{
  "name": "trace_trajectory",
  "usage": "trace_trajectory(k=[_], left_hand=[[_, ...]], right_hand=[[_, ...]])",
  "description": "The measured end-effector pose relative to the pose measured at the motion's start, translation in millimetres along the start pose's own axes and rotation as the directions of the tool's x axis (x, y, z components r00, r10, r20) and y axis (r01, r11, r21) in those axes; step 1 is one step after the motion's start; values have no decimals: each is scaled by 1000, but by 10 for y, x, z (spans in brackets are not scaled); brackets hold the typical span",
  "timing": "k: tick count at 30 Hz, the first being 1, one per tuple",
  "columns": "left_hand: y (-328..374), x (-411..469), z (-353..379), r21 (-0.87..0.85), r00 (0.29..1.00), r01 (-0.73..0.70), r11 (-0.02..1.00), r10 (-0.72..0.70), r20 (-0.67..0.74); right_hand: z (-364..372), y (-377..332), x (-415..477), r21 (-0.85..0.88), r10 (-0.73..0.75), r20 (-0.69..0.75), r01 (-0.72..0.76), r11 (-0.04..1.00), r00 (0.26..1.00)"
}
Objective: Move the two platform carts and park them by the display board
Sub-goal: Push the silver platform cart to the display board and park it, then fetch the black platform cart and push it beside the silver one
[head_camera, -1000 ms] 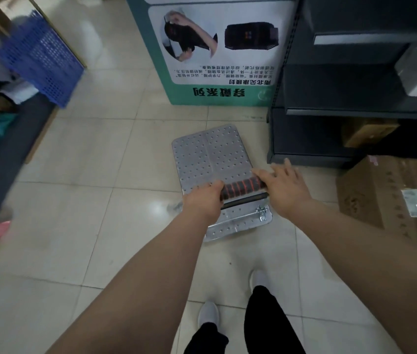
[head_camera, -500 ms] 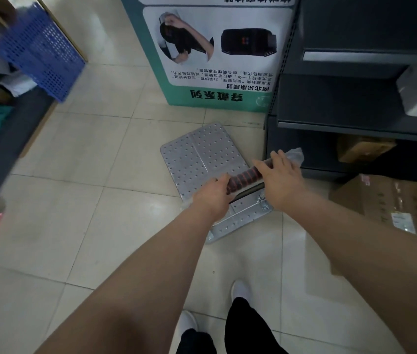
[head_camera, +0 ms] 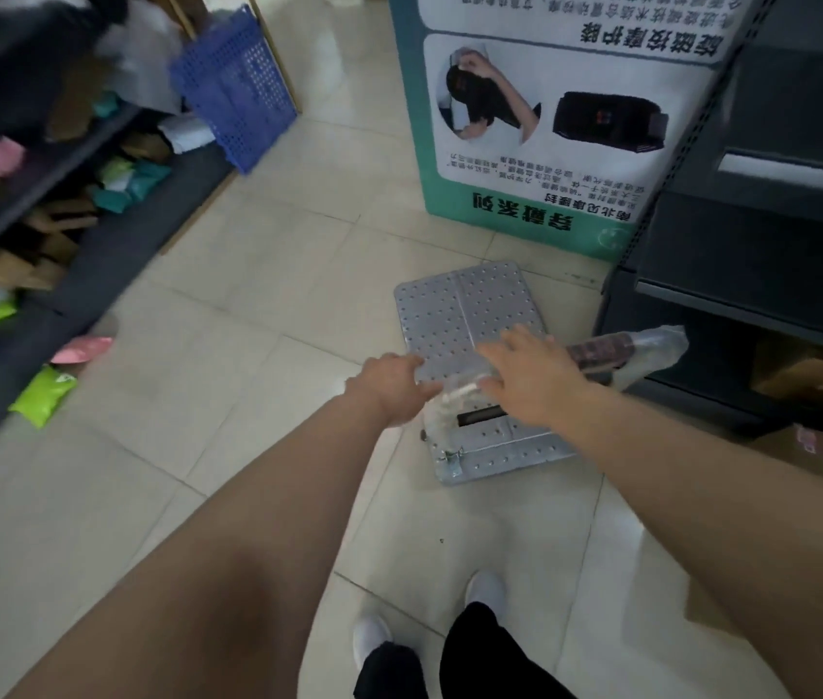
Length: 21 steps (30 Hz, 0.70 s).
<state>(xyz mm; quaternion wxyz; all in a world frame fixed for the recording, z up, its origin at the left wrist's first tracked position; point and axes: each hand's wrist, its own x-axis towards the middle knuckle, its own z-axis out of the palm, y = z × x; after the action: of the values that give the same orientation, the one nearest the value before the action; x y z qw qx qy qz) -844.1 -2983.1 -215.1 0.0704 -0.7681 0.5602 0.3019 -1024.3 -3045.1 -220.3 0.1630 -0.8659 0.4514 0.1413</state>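
One silver perforated platform cart [head_camera: 460, 320] stands on the tile floor just in front of the teal and white display board [head_camera: 540, 143]. Its push handle [head_camera: 606, 353], red and black under clear plastic wrap, slants up to the right. My right hand [head_camera: 533, 378] lies flat over the handle's left half with the fingers spread. My left hand [head_camera: 389, 388] sits at the handle's left corner, thumb and fingers loosely curled apart and not closed around the bar. No second cart is in view.
A dark metal shelf unit [head_camera: 752, 274] stands close on the cart's right, with cardboard boxes [head_camera: 813, 375] at its base. On the left are a low shelf of packets [head_camera: 46, 234] and a blue plastic basket [head_camera: 235, 88]. My feet [head_camera: 485, 587] are behind the cart.
Both hands gripped the handle before; now they have loosened and slid left, baring the grip's right end. The cart has turned slightly and sits nearer the board and shelf.
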Motion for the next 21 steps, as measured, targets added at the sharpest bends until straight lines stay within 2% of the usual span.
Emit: trace_trajectory(k=[5,10,15,21], left_hand=[[-692,-528,-11,-64,979,204,977,-202,37],[-1424,-1257,173,-184,932,362,914,-357,64],[-2123,-2233,543,-297,872,483,824,-485,73],[-2848,-3637,1177,-384,781,601,701,-617,95]], right_hand=[[73,-705,71,-55,-148,77,152,987,986],[244,-1588,-5,-123,-326,156,345,930,933],[492,-2620,-387,-159,-483,253,528,834,838],[943,-3757,-1246,-185,-619,338,695,695,709]])
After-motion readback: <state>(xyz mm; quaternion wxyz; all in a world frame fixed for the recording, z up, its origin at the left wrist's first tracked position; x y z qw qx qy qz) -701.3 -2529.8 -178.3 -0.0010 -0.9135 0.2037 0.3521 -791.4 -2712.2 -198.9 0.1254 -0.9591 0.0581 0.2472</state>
